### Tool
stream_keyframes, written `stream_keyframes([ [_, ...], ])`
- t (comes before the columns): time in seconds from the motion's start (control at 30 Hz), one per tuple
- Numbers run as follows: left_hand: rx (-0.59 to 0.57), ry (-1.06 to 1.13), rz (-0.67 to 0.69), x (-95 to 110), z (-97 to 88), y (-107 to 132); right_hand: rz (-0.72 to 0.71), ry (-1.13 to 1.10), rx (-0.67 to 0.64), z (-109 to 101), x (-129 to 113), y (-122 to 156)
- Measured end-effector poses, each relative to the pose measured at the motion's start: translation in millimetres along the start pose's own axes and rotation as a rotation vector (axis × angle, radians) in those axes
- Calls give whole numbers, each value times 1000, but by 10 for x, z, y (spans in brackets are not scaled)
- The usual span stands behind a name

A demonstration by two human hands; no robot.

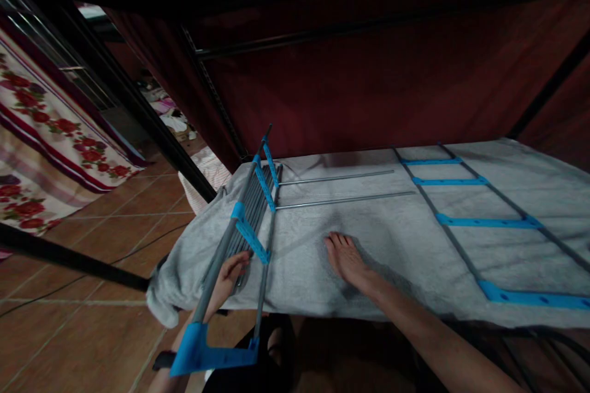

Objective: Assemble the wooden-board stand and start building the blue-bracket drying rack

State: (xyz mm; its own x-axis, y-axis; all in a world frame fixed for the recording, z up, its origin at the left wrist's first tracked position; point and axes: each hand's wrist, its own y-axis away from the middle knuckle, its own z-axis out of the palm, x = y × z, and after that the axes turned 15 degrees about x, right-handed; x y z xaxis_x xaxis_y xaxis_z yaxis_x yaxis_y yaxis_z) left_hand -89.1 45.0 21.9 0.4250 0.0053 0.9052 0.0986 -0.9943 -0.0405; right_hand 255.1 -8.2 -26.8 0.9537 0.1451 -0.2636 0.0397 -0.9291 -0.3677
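Observation:
An upright rack side frame (216, 270) of grey tubes joined by blue plastic brackets (251, 233) stands at the left of the bed. Behind its tubes lies a bundle of thin metal rods (252, 206). My left hand (233, 270) reaches past the outer tube to the near ends of these rods, fingers curled at a metal rod; its exact hold is partly hidden. Two metal rods (345, 199) extend rightward from the inner brackets. My right hand (345, 256) rests open on the grey blanket (304, 276), holding nothing. A second side frame (483, 221) lies flat at the right.
Black bed posts (133, 98) and a dark red curtain (369, 92) surround the bed. A floral cloth (50, 116) hangs at the left above the tiled floor (92, 258), where a dark cable (133, 252) runs.

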Motion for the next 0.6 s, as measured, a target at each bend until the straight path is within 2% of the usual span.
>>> stream_keyframes([
  [0.2, 27, 112, -105, -276, -92, 493, 41, 78, 32, 134, -43, 36],
  [0.27, -4, 138, -140, -311, -155, 660, 62, 83, 50, 166, -53, 46],
  [0.43, -56, 205, -173, -285, -255, 1133, 124, 73, 118, 191, -104, 40],
  [0.6, -91, 242, -196, -220, -164, 1463, 154, 46, 119, 169, -105, 28],
])
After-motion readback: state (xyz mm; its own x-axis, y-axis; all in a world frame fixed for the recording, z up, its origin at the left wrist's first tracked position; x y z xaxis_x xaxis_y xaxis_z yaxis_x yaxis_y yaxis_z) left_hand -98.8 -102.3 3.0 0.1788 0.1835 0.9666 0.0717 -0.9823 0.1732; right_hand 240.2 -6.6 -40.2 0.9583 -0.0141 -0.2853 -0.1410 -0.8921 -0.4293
